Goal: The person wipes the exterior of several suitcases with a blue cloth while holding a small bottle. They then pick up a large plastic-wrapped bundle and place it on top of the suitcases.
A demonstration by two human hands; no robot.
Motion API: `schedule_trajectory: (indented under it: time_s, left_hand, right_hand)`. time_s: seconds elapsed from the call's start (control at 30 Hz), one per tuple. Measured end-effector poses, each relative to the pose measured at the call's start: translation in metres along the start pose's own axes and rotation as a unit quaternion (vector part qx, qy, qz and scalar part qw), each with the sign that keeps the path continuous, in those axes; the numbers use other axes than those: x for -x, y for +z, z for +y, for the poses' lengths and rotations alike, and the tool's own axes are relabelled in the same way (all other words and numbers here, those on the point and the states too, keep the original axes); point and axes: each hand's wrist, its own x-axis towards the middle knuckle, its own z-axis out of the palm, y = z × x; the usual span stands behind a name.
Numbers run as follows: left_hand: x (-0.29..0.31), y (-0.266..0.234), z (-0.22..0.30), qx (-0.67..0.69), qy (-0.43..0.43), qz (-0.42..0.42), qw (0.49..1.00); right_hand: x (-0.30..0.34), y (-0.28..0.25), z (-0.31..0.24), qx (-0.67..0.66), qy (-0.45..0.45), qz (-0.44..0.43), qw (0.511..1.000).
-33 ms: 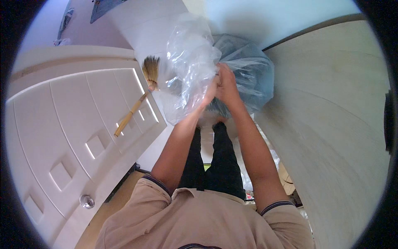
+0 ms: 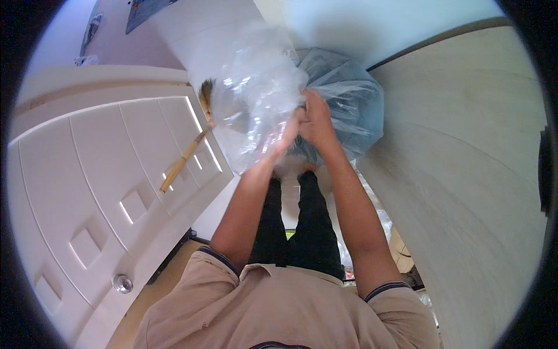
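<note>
In front of me a large clear plastic bag (image 2: 253,93) billows up and to the left. My left hand (image 2: 292,129) is closed on its gathered plastic. Right beside it, my right hand (image 2: 317,119) is closed too, with its fingers wrapped round the plastic where it bunches together. Beyond my right hand bulges a rounded, bluish-grey shape wrapped in clear plastic (image 2: 349,104). Whether that plastic and the billowing bag are one piece, I cannot tell. My hands hide the spot where the two meet.
At left stands a white panelled door (image 2: 87,192) with a round metal knob (image 2: 122,283). A straw broom (image 2: 185,158) leans against it, its bristles partly behind the bag. A pale wooden panel (image 2: 459,151) rises at right. A dark mat (image 2: 148,11) lies at the far left.
The loose part of the bag has swung left and now covers more of the broom's bristles. My left hand has shifted slightly left; my right hand stays almost in place.
</note>
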Motion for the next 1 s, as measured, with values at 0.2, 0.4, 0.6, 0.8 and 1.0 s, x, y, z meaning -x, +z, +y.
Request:
schedule_trajectory:
  time_s: [0.2,0.4,0.6,0.8,1.0]
  left_hand:
    - [0.000,-0.037,-0.015,0.098,0.001,-0.257,0.961]
    - [0.002,-0.049,0.039,-0.183,-0.131,-0.176,0.958]
    - [0.038,-0.014,0.027,-0.242,0.056,-0.019,0.969]
    - [0.060,-0.022,0.024,-0.286,0.148,-0.090,0.943]
    - [0.062,-0.031,0.057,-0.431,0.207,-0.038,0.877]
  right_hand:
    - [0.003,-0.015,0.009,-0.255,0.204,-0.096,0.940]
    - [0.010,-0.054,-0.032,-0.179,0.208,-0.054,0.960]
    - [0.006,-0.018,-0.094,0.105,-0.004,-0.003,0.994]
    - [-0.034,0.017,-0.015,0.071,0.130,-0.165,0.975]
    - [0.001,-0.017,-0.049,0.104,-0.024,0.009,0.994]
